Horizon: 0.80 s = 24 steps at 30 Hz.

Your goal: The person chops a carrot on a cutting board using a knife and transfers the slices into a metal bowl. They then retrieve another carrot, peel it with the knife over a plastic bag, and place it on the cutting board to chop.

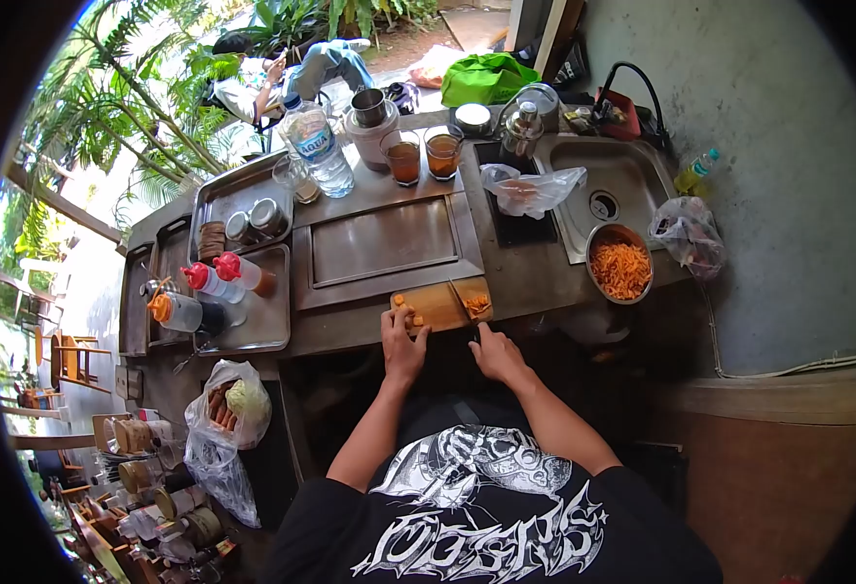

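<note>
A wooden cutting board (436, 306) lies at the front edge of the counter. My right hand (498, 352) is closed around the handle of a knife (461, 302), its blade standing across the board. To the right of the blade sits a small pile of cut carrot (476, 305). At the board's left end my left hand (403, 348) has its fingertips and thumb around a carrot piece (416, 319). Another carrot chunk (399, 300) rests just beyond those fingers.
A bowl of shredded carrot (621, 271) stands by the sink (598, 156) on the right. Squeeze bottles (177, 311) occupy a metal tray (270, 336) at left. Behind are a water bottle (323, 156) and two glasses of brown drink (442, 156). A vegetable bag (253, 428) hangs low left.
</note>
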{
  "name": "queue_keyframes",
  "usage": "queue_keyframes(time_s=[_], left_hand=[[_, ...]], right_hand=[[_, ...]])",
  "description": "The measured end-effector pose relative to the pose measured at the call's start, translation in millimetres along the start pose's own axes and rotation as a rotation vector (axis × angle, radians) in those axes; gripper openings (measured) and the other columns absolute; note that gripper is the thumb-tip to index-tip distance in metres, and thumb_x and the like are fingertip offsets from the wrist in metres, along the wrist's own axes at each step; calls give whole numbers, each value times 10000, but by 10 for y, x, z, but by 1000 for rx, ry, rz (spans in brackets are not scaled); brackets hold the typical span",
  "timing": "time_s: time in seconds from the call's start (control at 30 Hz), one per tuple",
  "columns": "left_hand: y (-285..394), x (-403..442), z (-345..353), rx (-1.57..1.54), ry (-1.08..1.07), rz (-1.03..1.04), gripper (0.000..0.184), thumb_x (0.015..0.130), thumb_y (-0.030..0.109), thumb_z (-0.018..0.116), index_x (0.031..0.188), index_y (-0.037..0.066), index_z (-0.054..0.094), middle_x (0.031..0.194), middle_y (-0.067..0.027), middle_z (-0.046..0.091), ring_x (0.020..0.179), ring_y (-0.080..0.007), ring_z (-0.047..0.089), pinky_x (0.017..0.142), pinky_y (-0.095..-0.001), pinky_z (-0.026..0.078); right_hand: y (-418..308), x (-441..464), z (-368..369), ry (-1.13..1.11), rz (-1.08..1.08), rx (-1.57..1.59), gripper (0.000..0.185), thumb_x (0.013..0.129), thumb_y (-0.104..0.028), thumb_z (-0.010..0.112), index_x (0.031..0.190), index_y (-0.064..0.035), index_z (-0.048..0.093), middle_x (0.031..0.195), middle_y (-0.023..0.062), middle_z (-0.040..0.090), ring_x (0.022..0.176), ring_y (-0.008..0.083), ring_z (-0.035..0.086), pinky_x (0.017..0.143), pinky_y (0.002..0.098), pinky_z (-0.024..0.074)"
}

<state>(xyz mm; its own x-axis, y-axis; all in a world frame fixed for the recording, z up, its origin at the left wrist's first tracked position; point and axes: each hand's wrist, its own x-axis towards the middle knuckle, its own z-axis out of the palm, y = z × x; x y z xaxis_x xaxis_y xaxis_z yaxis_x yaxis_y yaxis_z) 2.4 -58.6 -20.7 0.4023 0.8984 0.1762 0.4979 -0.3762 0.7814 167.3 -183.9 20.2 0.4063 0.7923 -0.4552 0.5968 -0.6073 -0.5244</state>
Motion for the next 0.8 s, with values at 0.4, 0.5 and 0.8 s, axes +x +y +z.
queue_keyframes(time_s=[0.4,0.5,0.8], left_hand=[[13,-15,110,-2,-86,249,151,846,38,723,994,12,718,991,-154,669,972,-367,634,861,-430,514],[59,15,106,-9,-92,238,170,840,28,725,1009,21,725,995,-156,677,961,-361,653,853,-428,522],[-78,68,94,-167,-190,186,182,837,-17,687,1016,19,690,965,-138,646,937,-338,637,839,-416,515]], right_hand=[[-124,46,230,-9,-143,49,354,999,-264,595,1199,7,485,974,344,673,978,538,635,845,597,505],[-186,62,291,-58,-112,-16,375,1003,-234,565,1232,41,455,978,356,672,975,546,636,846,605,511],[-495,-58,308,-105,16,-261,434,876,-6,619,1258,65,428,1061,317,704,1035,456,697,882,506,574]])
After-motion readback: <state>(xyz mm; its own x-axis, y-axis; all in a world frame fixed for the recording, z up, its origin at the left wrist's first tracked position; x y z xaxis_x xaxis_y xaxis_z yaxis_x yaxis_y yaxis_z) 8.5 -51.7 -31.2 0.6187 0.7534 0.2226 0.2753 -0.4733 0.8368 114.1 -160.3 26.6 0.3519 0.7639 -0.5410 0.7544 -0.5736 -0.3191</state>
